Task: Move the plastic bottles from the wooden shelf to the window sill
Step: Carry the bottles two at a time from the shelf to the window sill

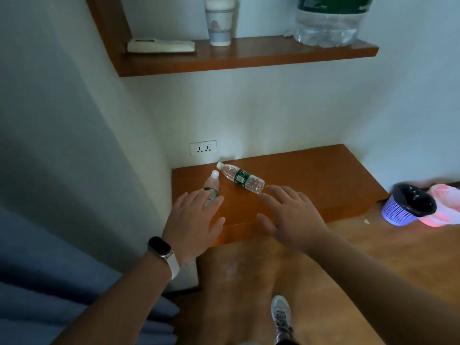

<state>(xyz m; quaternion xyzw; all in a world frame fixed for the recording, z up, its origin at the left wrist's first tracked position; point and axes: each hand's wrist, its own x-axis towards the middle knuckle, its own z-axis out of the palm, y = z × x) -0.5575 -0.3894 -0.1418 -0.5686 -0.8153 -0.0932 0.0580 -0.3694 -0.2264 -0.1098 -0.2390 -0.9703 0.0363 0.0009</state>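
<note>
Left clear plastic bottle (212, 183), white-capped: is lying partly hidden by left hand (194, 220), fingers apart.
Right clear plastic bottle (242, 179), green-labelled: is lying near right hand (291, 215), fingers apart.

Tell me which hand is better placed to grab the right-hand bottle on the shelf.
Right. The right hand is open with its fingertips close to the base of the right-hand bottle; the left hand is over the other bottle.

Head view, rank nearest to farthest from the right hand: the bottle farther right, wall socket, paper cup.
1. Right bottle: lying on the low shelf, just ahead of the right hand.
2. Wall socket: on the wall behind the low shelf, to the left.
3. Paper cup: on the upper shelf.
</note>
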